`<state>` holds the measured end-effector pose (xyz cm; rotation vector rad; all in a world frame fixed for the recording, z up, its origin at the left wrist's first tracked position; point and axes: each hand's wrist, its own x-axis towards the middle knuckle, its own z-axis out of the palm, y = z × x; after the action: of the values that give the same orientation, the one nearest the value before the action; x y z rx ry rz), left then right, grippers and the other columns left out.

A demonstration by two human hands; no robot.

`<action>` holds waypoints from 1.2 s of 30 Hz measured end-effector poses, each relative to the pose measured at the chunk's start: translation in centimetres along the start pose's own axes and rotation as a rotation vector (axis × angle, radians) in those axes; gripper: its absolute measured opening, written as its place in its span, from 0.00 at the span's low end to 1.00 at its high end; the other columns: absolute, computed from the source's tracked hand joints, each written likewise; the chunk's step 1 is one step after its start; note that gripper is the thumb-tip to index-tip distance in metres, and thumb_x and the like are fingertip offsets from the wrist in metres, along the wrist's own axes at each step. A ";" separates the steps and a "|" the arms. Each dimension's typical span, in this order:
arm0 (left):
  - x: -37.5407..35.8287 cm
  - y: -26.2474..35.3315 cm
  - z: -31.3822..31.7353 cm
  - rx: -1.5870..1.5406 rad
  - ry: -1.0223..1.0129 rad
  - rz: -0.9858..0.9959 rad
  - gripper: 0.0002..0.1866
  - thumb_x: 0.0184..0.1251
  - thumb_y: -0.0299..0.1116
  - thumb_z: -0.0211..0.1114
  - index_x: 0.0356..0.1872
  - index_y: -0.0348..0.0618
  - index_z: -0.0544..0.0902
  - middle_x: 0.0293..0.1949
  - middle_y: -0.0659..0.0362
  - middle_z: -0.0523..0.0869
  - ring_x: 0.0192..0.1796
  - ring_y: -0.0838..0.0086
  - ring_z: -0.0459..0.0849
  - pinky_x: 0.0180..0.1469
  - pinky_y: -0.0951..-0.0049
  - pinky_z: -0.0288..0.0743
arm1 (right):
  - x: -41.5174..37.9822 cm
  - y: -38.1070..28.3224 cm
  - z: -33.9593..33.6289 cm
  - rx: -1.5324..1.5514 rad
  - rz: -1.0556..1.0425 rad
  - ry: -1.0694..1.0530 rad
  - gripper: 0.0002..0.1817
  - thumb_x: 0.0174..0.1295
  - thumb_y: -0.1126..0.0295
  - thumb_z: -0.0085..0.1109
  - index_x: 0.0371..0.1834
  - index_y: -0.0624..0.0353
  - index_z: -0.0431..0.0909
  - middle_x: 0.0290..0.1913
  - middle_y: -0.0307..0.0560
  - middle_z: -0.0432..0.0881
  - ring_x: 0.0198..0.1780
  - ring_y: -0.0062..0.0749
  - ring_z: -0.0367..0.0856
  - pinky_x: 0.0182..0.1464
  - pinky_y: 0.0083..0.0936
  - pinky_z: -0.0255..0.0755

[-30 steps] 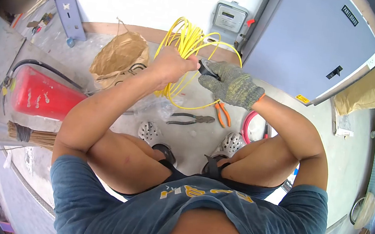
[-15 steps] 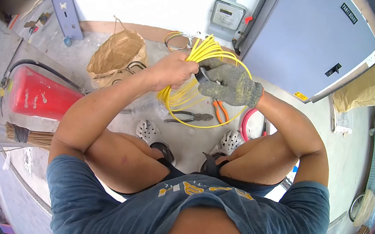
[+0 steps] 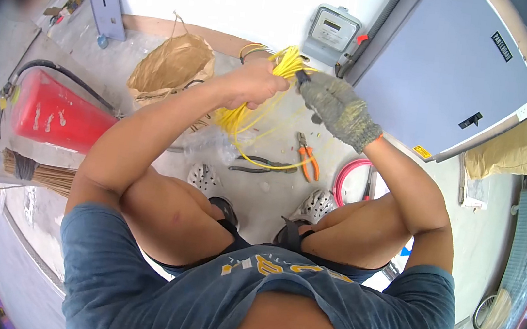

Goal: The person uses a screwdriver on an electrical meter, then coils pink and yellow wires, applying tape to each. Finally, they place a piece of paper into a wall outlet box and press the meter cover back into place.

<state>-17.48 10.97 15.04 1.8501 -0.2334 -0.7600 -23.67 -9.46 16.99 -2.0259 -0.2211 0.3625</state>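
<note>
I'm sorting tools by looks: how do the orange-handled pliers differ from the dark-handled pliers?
The orange-handled pliers point their jaws toward the wall; the dark-handled pliers lie sideways. The orange-handled pliers look shorter than the dark-handled pliers. Both lie on the floor.

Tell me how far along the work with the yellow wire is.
Looks done: the yellow wire is gathered into loops. In hand: the left hand grips the bundle while the gloved right hand holds a black item near it. Apparently left: tidying the loops, since some hang loose below and I can see no tie.
</note>
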 end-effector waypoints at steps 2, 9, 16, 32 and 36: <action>0.2 -0.4 0.5 0.286 0.033 0.028 0.11 0.63 0.35 0.61 0.31 0.36 0.79 0.21 0.54 0.77 0.19 0.67 0.75 0.23 0.64 0.70 | 0.4 0.8 0.1 -0.011 -0.163 0.048 0.23 0.72 0.53 0.52 0.60 0.57 0.76 0.35 0.38 0.78 0.32 0.20 0.75 0.33 0.21 0.77; -0.7 0.5 2.8 0.807 0.229 0.135 0.14 0.61 0.33 0.61 0.34 0.26 0.83 0.38 0.36 0.85 0.48 0.47 0.85 0.49 0.53 0.79 | 0.7 -2.6 1.6 0.052 0.207 -0.003 0.22 0.73 0.51 0.48 0.55 0.58 0.77 0.31 0.39 0.76 0.28 0.21 0.74 0.30 0.22 0.75; -2.6 1.4 3.9 0.850 0.261 0.252 0.18 0.60 0.27 0.58 0.51 0.28 0.77 0.36 0.36 0.85 0.43 0.43 0.86 0.46 0.50 0.79 | 0.8 -0.4 1.9 0.077 0.155 -0.041 0.20 0.72 0.51 0.50 0.45 0.59 0.76 0.33 0.39 0.76 0.32 0.23 0.75 0.31 0.24 0.73; -3.8 3.9 0.7 0.604 0.434 0.511 0.12 0.65 0.31 0.62 0.48 0.39 0.80 0.35 0.42 0.86 0.40 0.50 0.85 0.43 0.57 0.77 | 0.4 -0.5 2.3 0.172 -0.273 0.394 0.17 0.67 0.58 0.62 0.49 0.60 0.78 0.29 0.34 0.77 0.29 0.17 0.74 0.30 0.21 0.71; -5.2 5.5 0.5 0.531 0.415 0.405 0.11 0.66 0.30 0.62 0.47 0.37 0.81 0.35 0.51 0.87 0.38 0.70 0.85 0.43 0.70 0.76 | 0.6 0.5 1.9 0.290 -0.304 0.200 0.15 0.70 0.59 0.58 0.47 0.60 0.82 0.34 0.36 0.81 0.33 0.18 0.76 0.35 0.20 0.73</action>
<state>-20.82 10.89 21.92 2.3047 -0.5579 -0.0181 -23.74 -7.95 15.62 -1.6964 -0.3270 -0.0015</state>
